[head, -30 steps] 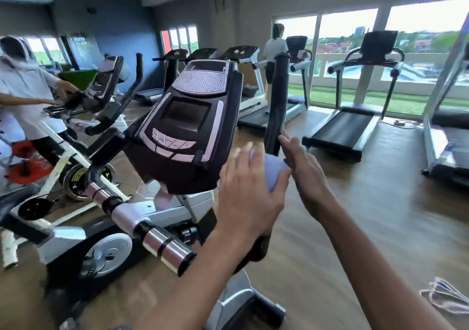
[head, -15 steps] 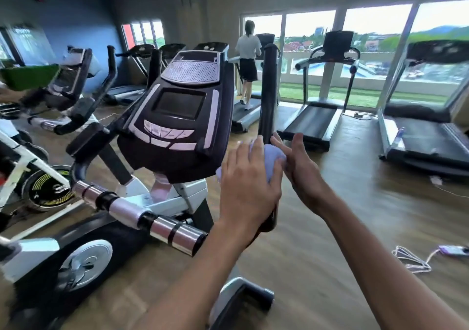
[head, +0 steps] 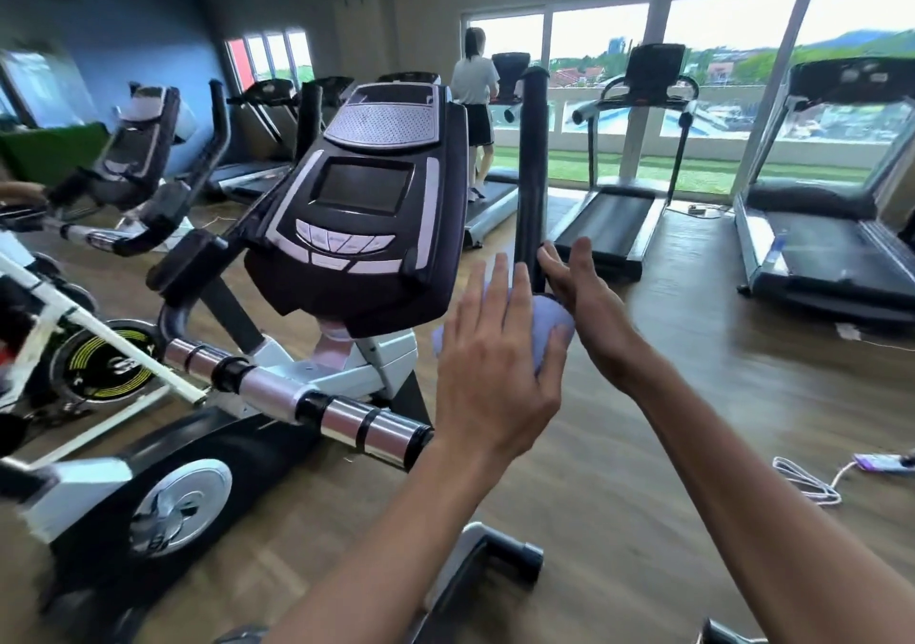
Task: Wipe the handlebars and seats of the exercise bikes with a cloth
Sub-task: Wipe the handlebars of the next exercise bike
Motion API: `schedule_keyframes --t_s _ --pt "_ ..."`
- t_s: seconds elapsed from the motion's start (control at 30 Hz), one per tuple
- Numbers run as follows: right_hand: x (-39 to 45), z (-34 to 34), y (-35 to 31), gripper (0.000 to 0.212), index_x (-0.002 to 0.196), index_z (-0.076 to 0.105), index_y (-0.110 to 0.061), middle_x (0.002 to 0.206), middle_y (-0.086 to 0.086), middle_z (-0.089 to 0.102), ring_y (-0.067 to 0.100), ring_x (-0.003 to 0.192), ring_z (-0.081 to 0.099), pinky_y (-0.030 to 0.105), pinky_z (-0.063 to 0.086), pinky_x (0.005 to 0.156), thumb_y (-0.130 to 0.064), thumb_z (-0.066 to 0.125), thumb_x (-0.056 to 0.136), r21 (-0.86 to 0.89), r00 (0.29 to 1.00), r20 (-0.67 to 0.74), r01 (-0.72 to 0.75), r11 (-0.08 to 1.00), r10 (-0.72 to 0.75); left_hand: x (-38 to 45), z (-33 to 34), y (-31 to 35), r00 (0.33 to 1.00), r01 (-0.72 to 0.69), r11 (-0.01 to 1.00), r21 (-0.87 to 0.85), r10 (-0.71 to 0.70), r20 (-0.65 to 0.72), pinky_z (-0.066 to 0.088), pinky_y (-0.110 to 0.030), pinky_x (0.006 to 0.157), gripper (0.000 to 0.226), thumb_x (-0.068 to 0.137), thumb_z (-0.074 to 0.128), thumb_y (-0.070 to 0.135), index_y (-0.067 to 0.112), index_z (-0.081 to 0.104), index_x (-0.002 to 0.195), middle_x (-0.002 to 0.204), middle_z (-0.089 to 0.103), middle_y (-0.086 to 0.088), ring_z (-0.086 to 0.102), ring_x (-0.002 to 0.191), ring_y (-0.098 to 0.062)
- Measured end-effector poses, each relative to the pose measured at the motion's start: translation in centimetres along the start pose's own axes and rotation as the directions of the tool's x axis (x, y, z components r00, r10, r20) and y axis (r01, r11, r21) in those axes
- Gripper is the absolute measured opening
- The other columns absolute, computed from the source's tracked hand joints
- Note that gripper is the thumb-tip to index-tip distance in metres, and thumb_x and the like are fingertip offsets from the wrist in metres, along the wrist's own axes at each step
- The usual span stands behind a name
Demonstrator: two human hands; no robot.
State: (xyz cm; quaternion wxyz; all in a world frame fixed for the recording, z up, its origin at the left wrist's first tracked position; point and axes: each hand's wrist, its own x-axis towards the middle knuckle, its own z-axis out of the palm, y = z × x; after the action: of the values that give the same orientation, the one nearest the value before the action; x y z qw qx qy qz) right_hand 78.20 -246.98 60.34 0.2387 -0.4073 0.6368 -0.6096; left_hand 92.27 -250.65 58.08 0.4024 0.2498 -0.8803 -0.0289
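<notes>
The exercise bike's black console (head: 366,208) fills the middle of the view. Right of it rises a black upright handlebar (head: 532,163). A lavender cloth (head: 547,317) is bunched against the lower part of this bar. My left hand (head: 495,376) grips the cloth from the near side, fingers over it and thumb curled round its right edge. My right hand (head: 589,307) is at the cloth's right side with straight fingers, thumb tip touching the bar. A chrome and black horizontal grip (head: 307,401) runs below the console. No seat is visible.
More bikes (head: 138,148) stand close on the left. Treadmills (head: 614,218) line the windows behind, a large one (head: 822,247) at the right. A person (head: 475,99) walks on a far treadmill. A white cable and power strip (head: 812,485) lie on the wooden floor at the right.
The view has swung to the right, and the person at the far left has dropped out of sight. Both hands stay at the cloth on the upright bar.
</notes>
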Motion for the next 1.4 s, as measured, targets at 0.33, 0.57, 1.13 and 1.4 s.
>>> schedule_keyframes --t_s 0.33,0.57,1.13,1.4 --pt "-1.2 1.1 0.2 0.069 0.155 0.042 -0.019 0.154 -0.019 0.041 -0.006 0.138 0.040 0.029 0.024 0.125 -0.061 0.021 0.105 0.090 0.998 -0.058 0.032 0.995 -0.027 -0.8 -0.6 -1.1 0.956 -0.284 0.959 -0.017 0.282 -0.075 0.021 -0.050 0.125 0.059 0.105 0.038 0.034 0.002 0.041 0.154 0.161 0.039 -0.014 0.027 0.155 -0.027" --pt "-0.5 0.8 1.0 0.064 0.121 0.071 -0.034 0.148 -0.018 0.054 -0.007 0.133 0.049 0.033 0.028 0.124 -0.075 0.029 0.097 0.212 0.997 -0.075 0.044 0.976 -0.028 1.0 0.5 -0.1 0.980 -0.176 0.984 0.008 0.176 -0.089 0.027 -0.046 0.122 0.055 0.099 0.040 0.031 0.003 0.055 0.143 0.145 0.058 -0.012 0.050 0.138 -0.028" --pt "-0.8 0.7 0.9 0.088 0.133 0.067 -0.016 0.135 0.000 0.068 0.010 0.132 0.057 0.037 0.034 0.121 -0.079 0.024 0.090 0.282 0.999 -0.044 0.003 0.959 0.010 4.2 0.9 0.4 0.994 -0.036 0.999 -0.007 0.035 -0.101 0.031 -0.042 0.110 0.056 0.095 0.036 0.033 0.000 0.064 0.131 0.127 0.068 -0.016 0.060 0.121 -0.032" --pt "-0.9 0.6 1.3 0.079 0.139 0.061 -0.021 0.148 -0.021 0.053 -0.002 0.138 0.047 0.037 0.028 0.125 -0.075 0.023 0.097 0.235 0.997 -0.078 0.023 0.972 -0.005 -1.6 -0.1 0.6 0.983 -0.088 0.993 -0.074 0.075 -0.166 0.034 -0.039 0.118 0.050 0.100 0.041 0.029 0.003 0.060 0.138 0.132 0.066 -0.012 0.055 0.128 -0.027"
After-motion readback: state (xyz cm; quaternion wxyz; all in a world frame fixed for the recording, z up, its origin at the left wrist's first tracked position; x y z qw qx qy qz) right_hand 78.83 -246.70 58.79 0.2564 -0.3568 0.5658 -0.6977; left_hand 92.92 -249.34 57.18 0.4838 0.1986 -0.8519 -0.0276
